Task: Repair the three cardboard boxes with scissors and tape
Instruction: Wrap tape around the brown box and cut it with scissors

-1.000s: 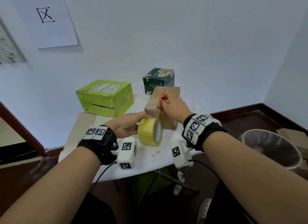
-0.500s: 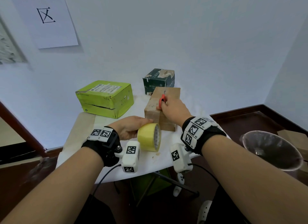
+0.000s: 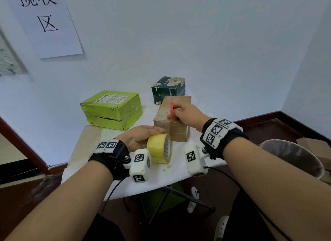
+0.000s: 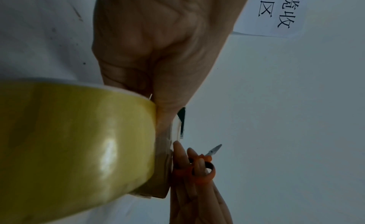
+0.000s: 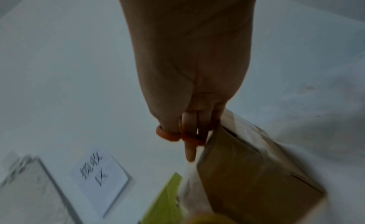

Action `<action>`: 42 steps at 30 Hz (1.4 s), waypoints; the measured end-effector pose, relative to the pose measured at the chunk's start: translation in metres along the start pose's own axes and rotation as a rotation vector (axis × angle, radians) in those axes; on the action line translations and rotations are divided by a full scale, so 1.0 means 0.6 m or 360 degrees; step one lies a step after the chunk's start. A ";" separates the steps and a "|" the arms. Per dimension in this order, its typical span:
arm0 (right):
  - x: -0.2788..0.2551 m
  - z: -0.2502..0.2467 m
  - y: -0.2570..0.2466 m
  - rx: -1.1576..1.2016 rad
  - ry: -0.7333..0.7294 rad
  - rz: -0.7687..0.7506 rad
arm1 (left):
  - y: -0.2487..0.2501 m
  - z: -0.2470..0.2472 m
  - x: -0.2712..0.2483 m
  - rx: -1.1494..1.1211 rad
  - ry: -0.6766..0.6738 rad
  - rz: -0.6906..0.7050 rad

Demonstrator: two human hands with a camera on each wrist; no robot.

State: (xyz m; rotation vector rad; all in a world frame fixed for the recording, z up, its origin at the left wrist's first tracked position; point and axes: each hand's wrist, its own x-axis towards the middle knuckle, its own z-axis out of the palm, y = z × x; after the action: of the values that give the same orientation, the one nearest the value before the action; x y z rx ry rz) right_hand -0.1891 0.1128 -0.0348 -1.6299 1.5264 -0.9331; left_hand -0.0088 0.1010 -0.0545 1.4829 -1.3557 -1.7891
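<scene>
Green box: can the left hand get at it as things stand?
Probably not without letting go first. The left hand grips the yellow tape roll, so its fingers are taken. The path itself looks free: the green box sits on the table just beyond that hand, with nothing between them.

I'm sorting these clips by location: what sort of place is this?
Probably a parcel collection corner: a white paper wall sign with Chinese characters, a labelled lime-green cardboard box and a brown cardboard box on a small white table.
</scene>
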 end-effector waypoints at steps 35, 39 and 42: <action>0.004 -0.049 -0.030 -0.0746 -0.0970 0.0670 | -0.012 -0.009 0.006 -0.0172 -0.0124 -0.0042; 0.002 -0.057 -0.041 -0.0759 -0.0929 0.0591 | -0.012 -0.010 0.008 -0.0156 -0.0120 -0.0031; -0.003 -0.054 -0.055 -0.0829 -0.1022 0.0617 | -0.011 -0.009 0.008 -0.0170 -0.0128 -0.0026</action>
State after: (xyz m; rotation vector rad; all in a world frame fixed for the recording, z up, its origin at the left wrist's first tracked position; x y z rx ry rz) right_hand -0.2016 0.1160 0.0098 -1.6519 1.5849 0.2170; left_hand -0.0042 0.0976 -0.0622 1.3835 -1.2676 -1.9193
